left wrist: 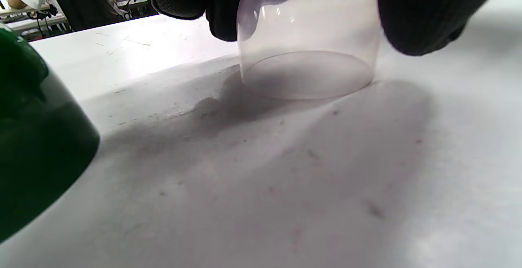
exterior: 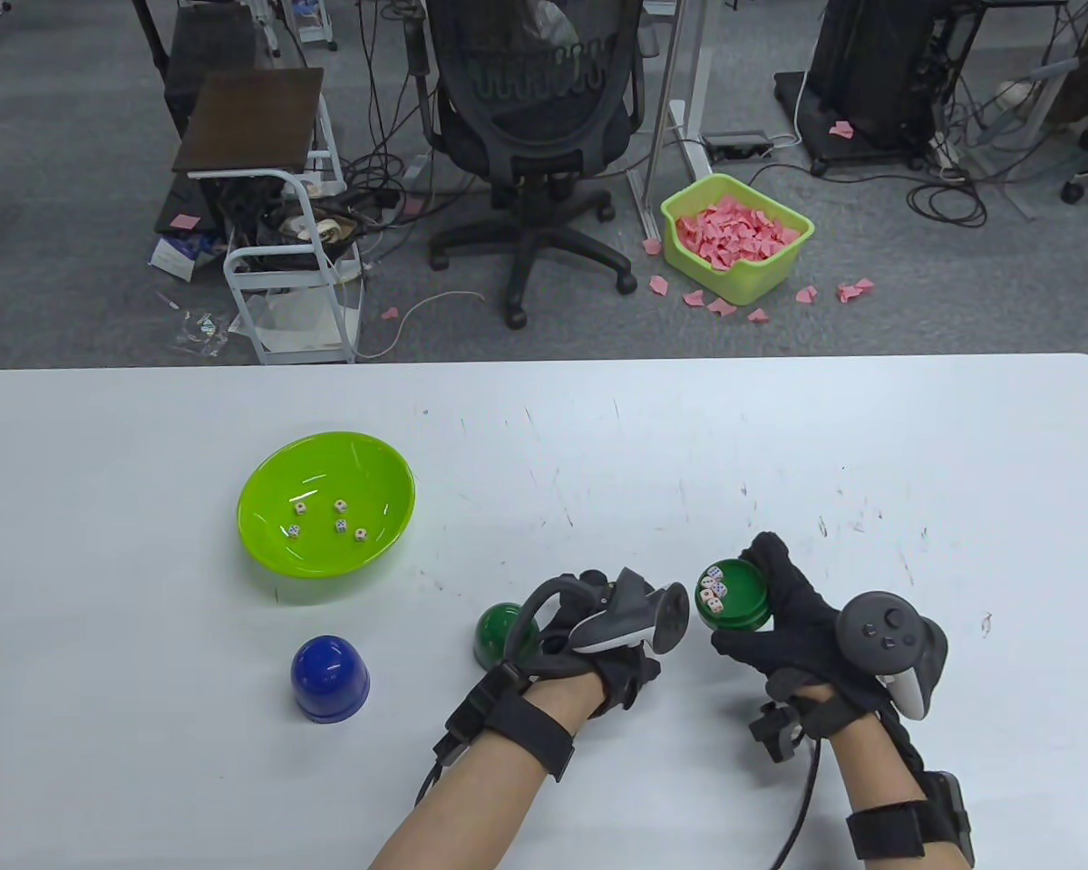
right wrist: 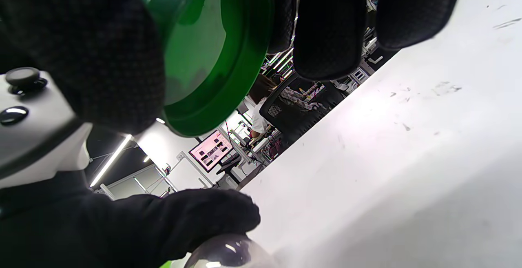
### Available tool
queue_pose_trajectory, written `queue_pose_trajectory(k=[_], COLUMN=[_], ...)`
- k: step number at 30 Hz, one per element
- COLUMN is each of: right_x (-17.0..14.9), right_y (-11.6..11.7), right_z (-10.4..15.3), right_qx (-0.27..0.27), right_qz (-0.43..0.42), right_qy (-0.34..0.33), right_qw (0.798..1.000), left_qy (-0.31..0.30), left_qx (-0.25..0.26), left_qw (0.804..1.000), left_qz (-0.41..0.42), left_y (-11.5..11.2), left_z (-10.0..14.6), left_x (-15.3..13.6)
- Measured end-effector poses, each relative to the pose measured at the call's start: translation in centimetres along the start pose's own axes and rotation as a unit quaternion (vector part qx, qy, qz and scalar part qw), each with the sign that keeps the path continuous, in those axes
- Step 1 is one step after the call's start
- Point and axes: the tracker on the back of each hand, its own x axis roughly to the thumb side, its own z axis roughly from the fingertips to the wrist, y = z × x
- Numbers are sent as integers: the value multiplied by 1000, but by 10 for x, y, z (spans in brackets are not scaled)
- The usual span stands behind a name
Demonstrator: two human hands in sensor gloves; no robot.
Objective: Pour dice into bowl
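A lime green bowl [exterior: 376, 476] sits at the table's left with several dice [exterior: 339, 524] in it. My right hand [exterior: 745, 600] grips a round green dice base [exterior: 743, 612] holding several dice [exterior: 714, 587], lifted off the table at front right. From below in the right wrist view, the base [right wrist: 204, 56] sits between thumb and fingers [right wrist: 330, 27]. My left hand [exterior: 612, 666] grips a clear cup [left wrist: 310, 52] that stands mouth-down on the table. The tracker hides this cup in the table view. It also shows in the right wrist view [right wrist: 228, 251].
A dark green cup [exterior: 499, 634] stands mouth-down just left of my left hand and shows in the left wrist view [left wrist: 36, 137]. A blue cup [exterior: 329, 678] stands mouth-down at front left, below the bowl. The table's front edge is near my forearms.
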Motion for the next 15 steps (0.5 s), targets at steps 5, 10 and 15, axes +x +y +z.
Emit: queue_pose_trajectory(k=[5,10,15], right_x=[1,5,10], right_y=[0,-2,-2], right_z=[1,0,1], right_qx=[-9,-13,-10], right_qz=[-3,-15,-47], right_qy=[0,-3,-1], right_qw=[1000,1000,999], left_qy=[-26,-39,-27], left_qx=[41,86,119], left_qw=[997,990,982], left_qz=[52,101,141], left_y=[18,37,44], left_z=[17,46,77], left_x=[-13,-42,-86])
